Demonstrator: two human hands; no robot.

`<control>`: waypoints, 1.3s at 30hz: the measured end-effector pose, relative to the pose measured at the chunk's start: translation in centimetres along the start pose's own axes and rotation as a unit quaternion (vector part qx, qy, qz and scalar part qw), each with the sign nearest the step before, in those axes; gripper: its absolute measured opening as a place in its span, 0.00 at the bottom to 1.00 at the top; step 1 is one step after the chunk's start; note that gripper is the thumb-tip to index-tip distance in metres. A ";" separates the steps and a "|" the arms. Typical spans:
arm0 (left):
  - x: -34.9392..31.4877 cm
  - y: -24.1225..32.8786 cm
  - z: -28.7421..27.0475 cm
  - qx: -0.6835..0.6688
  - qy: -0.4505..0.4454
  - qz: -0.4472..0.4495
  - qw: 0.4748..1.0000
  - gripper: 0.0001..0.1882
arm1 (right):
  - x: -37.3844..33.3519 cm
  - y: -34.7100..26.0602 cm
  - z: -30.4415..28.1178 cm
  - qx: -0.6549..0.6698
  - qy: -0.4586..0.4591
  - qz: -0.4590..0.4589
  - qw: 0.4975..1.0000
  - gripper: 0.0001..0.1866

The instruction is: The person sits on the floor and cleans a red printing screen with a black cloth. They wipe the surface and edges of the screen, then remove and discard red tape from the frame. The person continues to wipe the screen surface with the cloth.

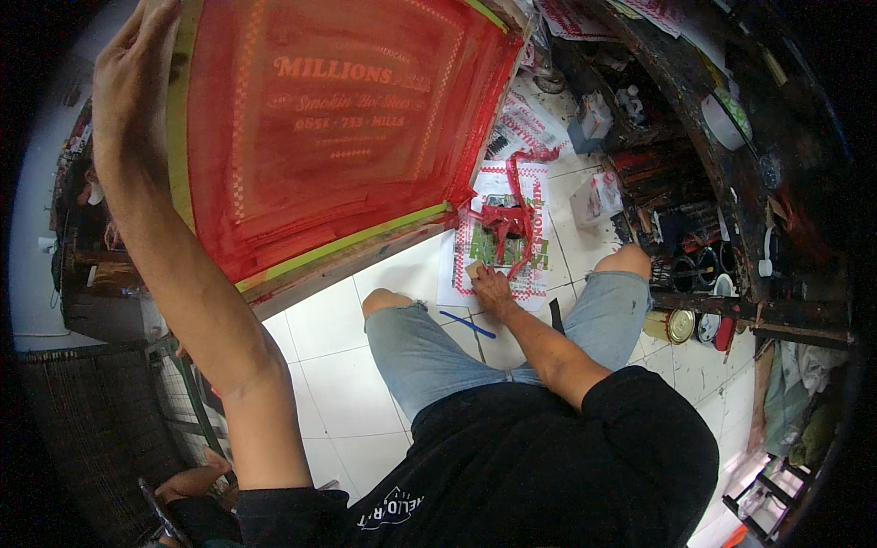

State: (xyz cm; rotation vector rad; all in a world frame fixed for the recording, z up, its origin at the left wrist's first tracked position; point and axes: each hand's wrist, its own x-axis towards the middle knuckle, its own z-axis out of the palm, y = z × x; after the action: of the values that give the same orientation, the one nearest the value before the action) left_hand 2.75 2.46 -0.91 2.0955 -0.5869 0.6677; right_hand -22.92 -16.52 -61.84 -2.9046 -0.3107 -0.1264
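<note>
Your left hand (132,68) grips the screen frame (343,251) along its left edge, with the fingertips partly hidden at the top of the view; the frame stands tilted up at the upper left, its mesh (329,173) covered in red and its border edged with yellow-green; your right hand (495,290) reaches down in front of your knees, its fingers closed on a small tan piece (473,269) over the printed sheet (450,285); that white sheet, marked in red and green, lies just beyond the frame's lower right corner; a tangled red strip (519,175) lies across it; nearer you, a blue strip (468,324) rests on the white tiled floor (333,393); an open tin (681,326) sits to your right, beyond your right knee.
</note>
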 end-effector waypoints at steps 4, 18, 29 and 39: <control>0.3 -0.2 0.1 0.020 -0.006 0.028 0.999 0.22 | -0.1 0.9 0.6 0.006 -0.033 -0.023 0.999 0.06; 0.2 0.2 0.0 0.025 0.001 -0.011 1.000 0.20 | 1.8 -0.6 -0.8 0.130 0.017 0.088 0.987 0.12; 2.0 -2.0 -1.3 0.029 -0.019 0.008 0.999 0.21 | 2.7 -0.7 -4.7 0.196 -0.108 0.187 0.957 0.18; 1.6 -1.4 -0.4 0.005 -0.015 -0.001 1.000 0.21 | 2.9 -1.1 -7.0 0.162 -0.067 0.185 0.967 0.20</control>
State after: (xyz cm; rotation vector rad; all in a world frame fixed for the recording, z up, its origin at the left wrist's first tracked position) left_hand 4.71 3.27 -0.51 2.1184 -0.5997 0.6409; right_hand -20.77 -16.45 -54.46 -2.5918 0.1777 0.1673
